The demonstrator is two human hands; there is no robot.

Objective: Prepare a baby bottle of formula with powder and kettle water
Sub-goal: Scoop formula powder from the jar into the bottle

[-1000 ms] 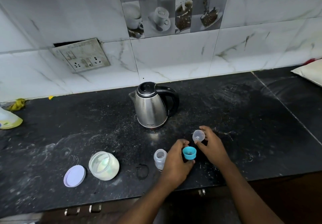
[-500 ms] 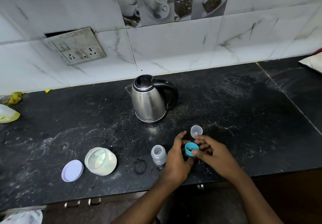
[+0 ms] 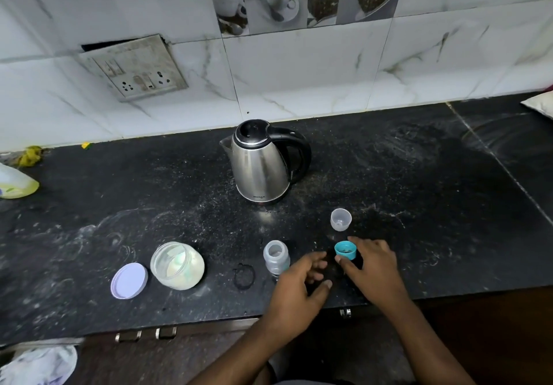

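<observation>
A small clear baby bottle stands uncapped near the counter's front edge. My left hand hovers just right of it, fingers apart, holding nothing. My right hand pinches the teal bottle collar between thumb and fingers, low over the counter. The clear bottle cap sits mouth up just behind the collar. An open jar of white powder stands to the left with its lilac lid beside it. The steel kettle, lid closed, stands behind at the centre.
The black stone counter runs wide to the right. A small black ring lies between jar and bottle. A yellow-white bottle lies at the far left edge. A loose socket plate hangs on the tiled wall.
My left hand has let go of the teal collar and drawn back toward the bottle. My right hand now holds the collar alone. The clear cap was set down earlier.
</observation>
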